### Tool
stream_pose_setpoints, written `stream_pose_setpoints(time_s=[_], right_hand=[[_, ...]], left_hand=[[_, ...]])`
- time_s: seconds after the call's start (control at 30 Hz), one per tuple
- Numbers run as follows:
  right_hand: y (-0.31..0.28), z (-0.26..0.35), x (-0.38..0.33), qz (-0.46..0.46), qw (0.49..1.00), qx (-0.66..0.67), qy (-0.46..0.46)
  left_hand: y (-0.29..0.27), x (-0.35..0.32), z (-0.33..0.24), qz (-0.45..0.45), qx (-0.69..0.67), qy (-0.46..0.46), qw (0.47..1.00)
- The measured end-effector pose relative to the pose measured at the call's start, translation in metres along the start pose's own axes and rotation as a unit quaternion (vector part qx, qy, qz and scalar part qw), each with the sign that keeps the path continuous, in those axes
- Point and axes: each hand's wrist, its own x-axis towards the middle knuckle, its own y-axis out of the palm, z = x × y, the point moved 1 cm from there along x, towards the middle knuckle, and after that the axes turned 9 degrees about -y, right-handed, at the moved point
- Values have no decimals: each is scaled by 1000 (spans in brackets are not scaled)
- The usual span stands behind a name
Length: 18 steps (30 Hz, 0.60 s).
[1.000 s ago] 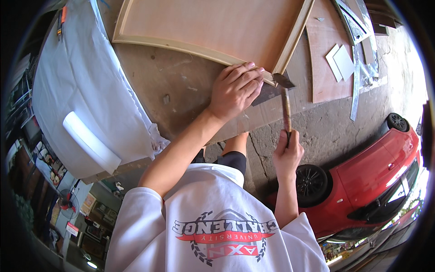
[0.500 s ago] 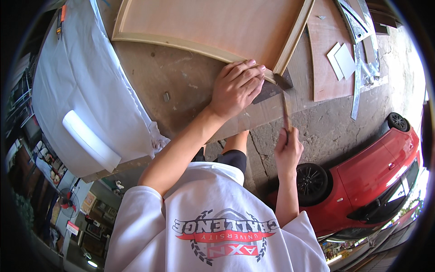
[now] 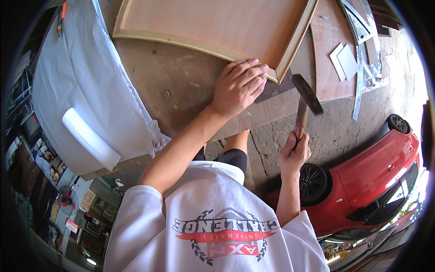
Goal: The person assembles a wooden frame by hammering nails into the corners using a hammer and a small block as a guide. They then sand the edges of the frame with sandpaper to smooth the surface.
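A light wooden frame (image 3: 181, 44) with a flat panel inside its rails lies on the worktable, its near corner close to the table's front edge. My left hand (image 3: 240, 87) is closed over the near rail beside that corner, fingers together on top and the thumb hidden. To the right, my right hand (image 3: 294, 152) grips the handle of a hammer (image 3: 308, 95). The hammer's dark head is raised, apart from the frame and to the right of its corner. A dark flat piece (image 3: 275, 94) shows beneath the corner.
White cloth (image 3: 90, 77) with a curled white sheet (image 3: 90, 140) covers the table's left side. An orange-handled cutter (image 3: 61, 18) lies there. At right are a thin board (image 3: 333, 86), two pale square pieces (image 3: 346, 63) and a metal ruler (image 3: 357, 86). A red car (image 3: 362, 181) stands beyond.
The hammer has come away from the frame's corner, and its head has swung up and to the right with my right hand. My left hand stays on the rail; the frame has barely shifted.
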Motion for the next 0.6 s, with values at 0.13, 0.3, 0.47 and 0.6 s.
stream_pose_setpoints(time_s=[0.13,0.3,0.47,0.6], right_hand=[[2,-1,0,61,998,-26,9],[2,-1,-1,4,1000,-5,-15],[4,-1,-2,46,999,-25,-5],[3,-2,-1,18,1000,-7,-1]], left_hand=[[0,0,1,0,-1,0,1000],[0,-1,1,2,9,3,1000],[1,-2,2,2,8,4,1000],[2,-1,2,1,15,9,1000]])
